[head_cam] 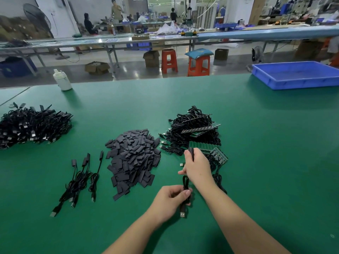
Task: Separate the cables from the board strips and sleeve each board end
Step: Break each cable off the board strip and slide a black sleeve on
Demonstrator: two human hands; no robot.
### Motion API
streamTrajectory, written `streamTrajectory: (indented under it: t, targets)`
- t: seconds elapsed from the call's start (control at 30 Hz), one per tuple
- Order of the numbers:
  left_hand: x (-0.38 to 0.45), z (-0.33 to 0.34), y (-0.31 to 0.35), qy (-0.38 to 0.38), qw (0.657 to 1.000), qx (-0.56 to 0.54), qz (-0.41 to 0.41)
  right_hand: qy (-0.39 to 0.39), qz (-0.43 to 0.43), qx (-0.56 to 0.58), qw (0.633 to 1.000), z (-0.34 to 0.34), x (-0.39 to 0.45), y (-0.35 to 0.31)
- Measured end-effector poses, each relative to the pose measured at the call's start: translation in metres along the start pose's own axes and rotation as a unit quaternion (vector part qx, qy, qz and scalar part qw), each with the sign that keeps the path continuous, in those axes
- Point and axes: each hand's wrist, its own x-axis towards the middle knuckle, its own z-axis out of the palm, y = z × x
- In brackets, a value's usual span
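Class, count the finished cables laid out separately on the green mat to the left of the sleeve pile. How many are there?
3, though their coils overlap, so one could be hidden. The cables lie side by side left of the sleeve pile: sleeved ends point away, USB plugs toward the person.

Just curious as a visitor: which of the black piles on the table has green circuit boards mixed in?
The cable pile just beyond the right hand; green board strips lie in it. The others are all black.

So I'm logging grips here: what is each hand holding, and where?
One black cable. Left hand pinches it just above the USB plug; right hand grips its sleeved upper end.
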Motion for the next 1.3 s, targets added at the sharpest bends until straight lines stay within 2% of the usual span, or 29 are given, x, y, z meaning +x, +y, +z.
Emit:
streamTrajectory:
  t: [0.1,0.23,0.33,0.43,0.57,0.67,0.73,0.87,1.07,1.13,1.2,1.3]
  targets:
    - [0.001,-0.013,-0.003,0.033,0.999,0.016,-0.002,-0.007,-0.005,0.035,0.999,0.000,0.004,0.003]
    - [-0.002,-0.059,0.006,0.154,0.987,0.048,-0.013,0.041,-0.049,-0.095,0.993,-0.017,0.020,0.020]
    - [-0.005,-0.114,0.012,0.286,0.946,0.151,-0.026,0.107,-0.057,-0.233,0.965,-0.047,0.039,0.039]
    - [-0.009,-0.173,0.005,0.372,0.886,0.268,-0.067,0.118,-0.010,-0.332,0.936,-0.078,0.055,0.056]
    - [-0.008,-0.230,-0.023,0.352,0.819,0.413,-0.185,0.041,0.052,-0.348,0.935,-0.097,0.065,0.063]
    - [-0.005,-0.242,-0.033,0.345,0.793,0.460,-0.199,-0.002,0.071,-0.327,0.942,-0.097,0.067,0.063]
    - [-0.002,-0.244,-0.034,0.345,0.776,0.486,-0.208,-0.001,0.060,-0.327,0.943,-0.096,0.066,0.062]
    - [-0.001,-0.240,-0.033,0.354,0.759,0.501,-0.216,0.026,0.064,-0.318,0.946,-0.096,0.066,0.060]
    - [-0.001,-0.241,-0.033,0.383,0.735,0.506,-0.240,-0.006,0.084,-0.273,0.958,-0.090,0.066,0.068]
    - [0.004,-0.236,-0.028,0.394,0.723,0.524,-0.216,0.032,0.075,-0.256,0.963,-0.091,0.066,0.068]
    - [0.014,-0.223,-0.019,0.397,0.724,0.544,-0.151,0.057,0.068,-0.223,0.971,-0.091,0.066,0.064]
    - [0.032,-0.186,0.002,0.357,0.750,0.556,-0.010,0.044,0.028,-0.181,0.982,-0.090,0.062,0.051]
